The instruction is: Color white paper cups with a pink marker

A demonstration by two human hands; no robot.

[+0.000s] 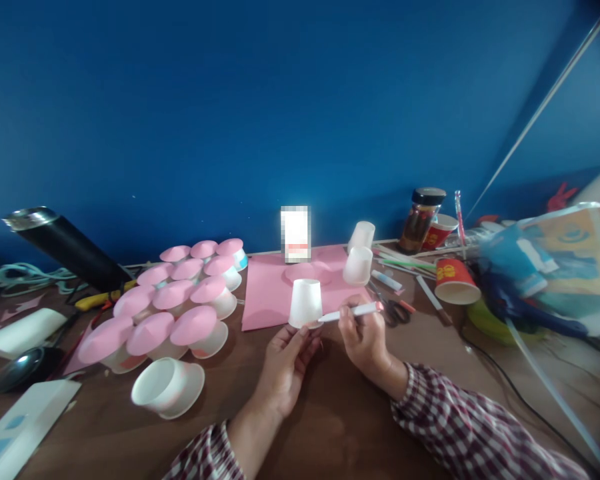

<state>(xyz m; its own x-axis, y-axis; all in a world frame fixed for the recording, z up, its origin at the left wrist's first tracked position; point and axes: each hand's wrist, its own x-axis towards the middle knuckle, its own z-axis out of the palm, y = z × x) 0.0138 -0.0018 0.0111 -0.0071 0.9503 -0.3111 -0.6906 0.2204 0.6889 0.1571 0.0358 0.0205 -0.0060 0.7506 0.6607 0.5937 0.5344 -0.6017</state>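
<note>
My left hand (291,365) is closed on the lower rim of a white paper cup (305,301), which stands upside down in front of me. In my right hand (367,335) is a white marker (349,311) with a reddish end. Its tip points left and meets the cup near the rim, or comes very close to it. Behind the cup, a pink paper disc (309,273) rests on pink paper sheets (266,293). Two more white cups (358,265) stand upside down at the sheets' right side.
Several cups with pink cone tops (173,293) stand in rows at left, a bare cup (161,387) in front. A black flask (75,247) and power strip (25,427) lie farther left. At right are scissors (396,311), a jar (420,220), red cups (455,281) and a blurred bag (555,253).
</note>
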